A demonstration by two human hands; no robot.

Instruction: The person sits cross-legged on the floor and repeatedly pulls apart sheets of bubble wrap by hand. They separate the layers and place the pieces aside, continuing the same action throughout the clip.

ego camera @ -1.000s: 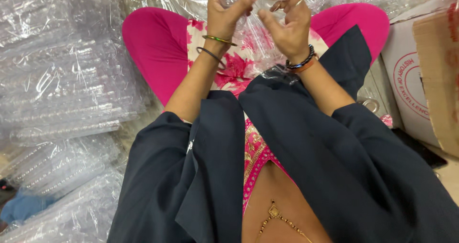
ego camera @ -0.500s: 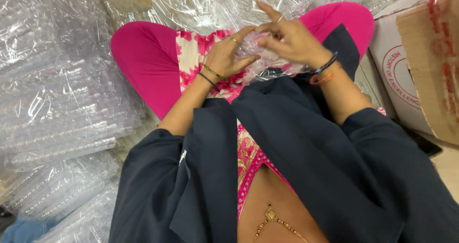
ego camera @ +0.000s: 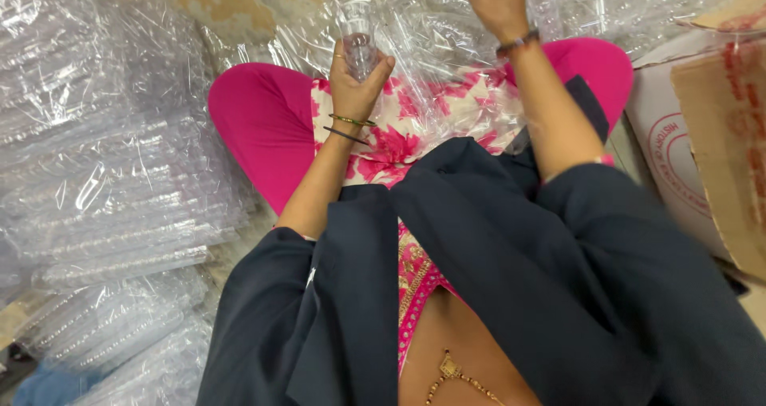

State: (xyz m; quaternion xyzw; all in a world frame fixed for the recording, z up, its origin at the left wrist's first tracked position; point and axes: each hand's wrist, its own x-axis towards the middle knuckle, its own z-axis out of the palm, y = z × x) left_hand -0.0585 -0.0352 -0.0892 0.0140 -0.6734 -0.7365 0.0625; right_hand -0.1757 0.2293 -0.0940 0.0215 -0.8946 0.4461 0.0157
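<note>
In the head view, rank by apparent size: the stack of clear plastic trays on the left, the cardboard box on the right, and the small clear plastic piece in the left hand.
1. Stack of clear plastic trays
2. Cardboard box, partly cut off, so its rank is unsure
3. Small clear plastic piece in the left hand

The left hand (ego camera: 357,83) grips a clear plastic piece (ego camera: 361,47); the right hand (ego camera: 496,3) is raised above plastic sheeting (ego camera: 447,63).

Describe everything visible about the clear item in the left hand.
The clear plastic piece looks like a small, see-through, glossy container, roughly cylindrical and held about upright. The left hand wraps its lower part, thumb on its right side, above the lap. Loose clear plastic film lies behind it. Its finer details blur into that film.
</note>
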